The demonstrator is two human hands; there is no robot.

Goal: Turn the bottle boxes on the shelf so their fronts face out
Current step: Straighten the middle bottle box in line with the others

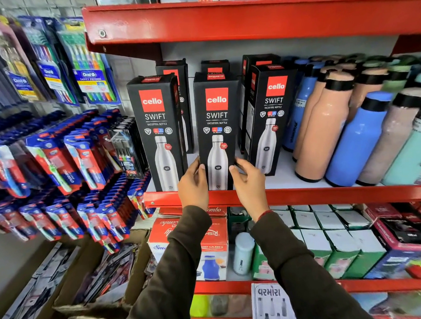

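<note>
Three black bottle boxes with a red logo stand in the front row of the red shelf (325, 194), printed fronts facing out: a left box (157, 127), a middle box (216, 121) and a right box (270, 114). More black boxes (175, 72) stand behind them, partly hidden. My left hand (193, 183) grips the lower left edge of the middle box. On its lower right edge rests my right hand (248, 182), fingers curled around the corner. Both sleeves are dark.
Loose bottles in peach (323, 131), blue (357, 144) and pale tones crowd the shelf's right side. Toothbrush packs (68, 159) hang on the left wall. The shelf below holds red and white boxes (214, 233) and small white cartons (331, 234). A red shelf (247, 19) runs overhead.
</note>
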